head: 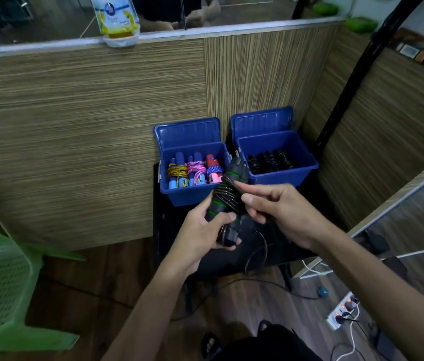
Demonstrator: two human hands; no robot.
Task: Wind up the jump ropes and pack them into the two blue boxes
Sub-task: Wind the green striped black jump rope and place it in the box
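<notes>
Both hands on black green-ringed jump rope bundle (225, 201)
left hand (201, 230) grips handles, right hand (278, 212) pinches cord; loose tail (256, 252) may unwind if pinch slips

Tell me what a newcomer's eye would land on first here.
Centre frame, the left hand grips a black jump rope with green bands while the right hand pinches its cord. Behind them stand two open blue boxes: the left box holds colourful wound ropes, the right box black ones.
</notes>
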